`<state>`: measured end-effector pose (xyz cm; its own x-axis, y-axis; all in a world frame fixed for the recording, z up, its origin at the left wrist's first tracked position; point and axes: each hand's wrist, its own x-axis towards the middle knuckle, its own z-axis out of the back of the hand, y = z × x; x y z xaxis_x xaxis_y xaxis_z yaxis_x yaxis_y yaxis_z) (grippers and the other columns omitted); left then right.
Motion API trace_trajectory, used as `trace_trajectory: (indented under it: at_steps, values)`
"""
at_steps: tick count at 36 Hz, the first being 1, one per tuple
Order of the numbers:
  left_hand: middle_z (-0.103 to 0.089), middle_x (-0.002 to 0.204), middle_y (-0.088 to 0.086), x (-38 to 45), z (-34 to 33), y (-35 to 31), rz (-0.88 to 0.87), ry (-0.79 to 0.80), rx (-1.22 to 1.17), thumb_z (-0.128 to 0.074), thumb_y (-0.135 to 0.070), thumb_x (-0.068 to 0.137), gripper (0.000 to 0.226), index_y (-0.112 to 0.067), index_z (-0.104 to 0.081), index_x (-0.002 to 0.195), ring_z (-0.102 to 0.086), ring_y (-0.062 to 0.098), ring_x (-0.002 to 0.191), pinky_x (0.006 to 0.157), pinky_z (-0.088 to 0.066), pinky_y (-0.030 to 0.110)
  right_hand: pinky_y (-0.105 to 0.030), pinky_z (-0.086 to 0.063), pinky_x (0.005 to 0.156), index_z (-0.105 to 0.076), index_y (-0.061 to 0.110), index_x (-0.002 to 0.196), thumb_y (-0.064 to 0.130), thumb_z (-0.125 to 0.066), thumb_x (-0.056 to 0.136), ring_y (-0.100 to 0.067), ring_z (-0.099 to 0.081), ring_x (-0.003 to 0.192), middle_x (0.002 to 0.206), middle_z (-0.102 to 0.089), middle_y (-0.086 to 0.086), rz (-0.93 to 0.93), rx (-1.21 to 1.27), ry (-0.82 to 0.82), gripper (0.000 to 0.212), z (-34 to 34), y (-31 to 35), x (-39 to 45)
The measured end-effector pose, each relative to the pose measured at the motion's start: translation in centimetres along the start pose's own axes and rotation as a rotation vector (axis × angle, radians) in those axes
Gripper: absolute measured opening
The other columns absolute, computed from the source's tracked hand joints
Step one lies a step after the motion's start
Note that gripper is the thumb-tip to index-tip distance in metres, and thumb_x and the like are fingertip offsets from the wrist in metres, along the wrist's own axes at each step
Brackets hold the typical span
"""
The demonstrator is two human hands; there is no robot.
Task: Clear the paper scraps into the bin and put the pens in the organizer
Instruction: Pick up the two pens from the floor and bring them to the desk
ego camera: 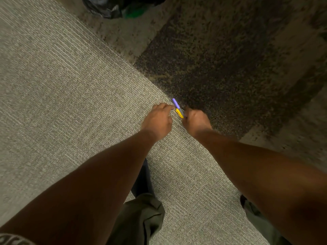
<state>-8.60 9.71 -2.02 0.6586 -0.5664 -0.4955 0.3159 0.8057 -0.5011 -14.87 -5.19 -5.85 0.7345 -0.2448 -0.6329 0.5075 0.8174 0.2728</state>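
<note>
- My right hand (195,121) is curled round the lower ends of the pens (178,109); they stick up and away from my fist, gathered together so I can carry them in one go.
- My left hand (158,119) is just beside them, fingers bent and fingertips at the yellow barrel. I judge it is steadying or squaring up the bundle, but I cannot tell whether it truly pinches a pen.
- I count two pens for certain: one purple-capped, one yellow. A third, greyish barrel may lie between them; too blurred to say.
- Both hands hang over the carpet floor (70,103), not a counter, where the pale tile meets a dark one.
- A black bin bag (104,7) sits well apart at the top edge.
- I see no paper scraps and no organizer here.
</note>
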Motion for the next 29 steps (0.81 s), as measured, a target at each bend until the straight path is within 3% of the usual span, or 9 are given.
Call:
trace_trajectory:
  at_steps: [6, 9, 14, 20, 23, 26, 29]
  values:
    - [-0.058, 0.123, 0.009, -1.7, 2.4, -2.3, 0.105, -0.004, -0.117, -0.048, -0.008, 0.091, 0.039, -0.013, -0.056, 0.129, -0.057, 0.025, 0.110, 0.096, -0.048, 0.040, -0.029, -0.044, 0.064, -0.063, 0.016, 0.088, 0.032, -0.059, 0.082, -0.032, -0.065, 0.078, 0.079, -0.068, -0.009, -0.105, 0.234, -0.055, 0.017, 3.5, 0.2, -2.7]
    - [-0.064, 0.118, 0.010, -2.6, 4.2, -4.6, 0.200, -0.049, -0.226, -0.048, -0.005, 0.090, 0.036, -0.013, -0.062, 0.123, -0.062, 0.026, 0.104, 0.092, -0.050, 0.037, -0.033, -0.048, 0.066, -0.064, 0.015, 0.086, 0.032, -0.059, 0.082, -0.034, -0.065, 0.079, 0.080, -0.070, -0.009, -0.107, 0.287, -0.137, 0.018, 6.4, 0.5, -4.3]
    - [-0.068, 0.116, 0.008, -3.8, 8.0, -10.0, 0.281, -0.124, -0.378, -0.050, -0.011, 0.092, 0.033, -0.013, -0.063, 0.121, -0.064, 0.023, 0.103, 0.088, -0.051, 0.030, -0.029, -0.039, 0.059, -0.059, 0.020, 0.076, 0.035, -0.063, 0.081, -0.030, -0.063, 0.073, 0.071, -0.066, -0.002, -0.116, 0.377, -0.239, 0.016, 12.2, 1.4, -7.4]
    - [-0.064, 0.126, 0.002, -4.5, 14.0, -16.8, 0.261, -0.140, -0.473, -0.051, -0.022, 0.093, 0.052, -0.017, -0.044, 0.144, -0.060, 0.020, 0.113, 0.097, -0.048, 0.034, -0.028, -0.039, 0.058, -0.059, 0.023, 0.077, 0.034, -0.065, 0.080, -0.018, -0.060, 0.066, 0.064, -0.058, 0.008, -0.116, 0.432, -0.345, 0.013, 20.0, 2.9, -11.6]
    - [-0.065, 0.122, -0.001, -5.2, 17.3, -20.2, 0.274, -0.162, -0.561, -0.052, -0.032, 0.092, 0.057, -0.020, -0.041, 0.146, -0.058, 0.020, 0.116, 0.102, -0.045, 0.040, -0.028, -0.040, 0.055, -0.057, 0.026, 0.075, 0.038, -0.065, 0.083, -0.011, -0.058, 0.062, 0.065, -0.061, 0.008, -0.110, 0.478, -0.382, 0.016, 24.3, 3.9, -14.3]
    - [-0.068, 0.115, -0.006, -6.5, 20.5, -23.1, 0.269, -0.181, -0.610, -0.055, -0.041, 0.090, 0.053, -0.022, -0.050, 0.139, -0.060, 0.017, 0.112, 0.101, -0.045, 0.041, -0.026, -0.039, 0.051, -0.057, 0.027, 0.072, 0.037, -0.064, 0.084, -0.005, -0.057, 0.060, 0.064, -0.061, 0.009, -0.101, 0.532, -0.417, 0.017, 28.2, 4.9, -17.3]
    - [-0.070, 0.096, -0.011, -7.8, 23.3, -25.8, 0.232, -0.202, -0.639, -0.055, -0.046, 0.086, 0.033, -0.029, -0.067, 0.112, -0.064, 0.011, 0.093, 0.086, -0.053, 0.039, -0.031, -0.048, 0.056, -0.060, 0.026, 0.075, 0.032, -0.064, 0.084, -0.007, -0.059, 0.063, 0.067, -0.063, 0.008, -0.086, 0.577, -0.444, 0.012, 31.7, 5.5, -20.0]
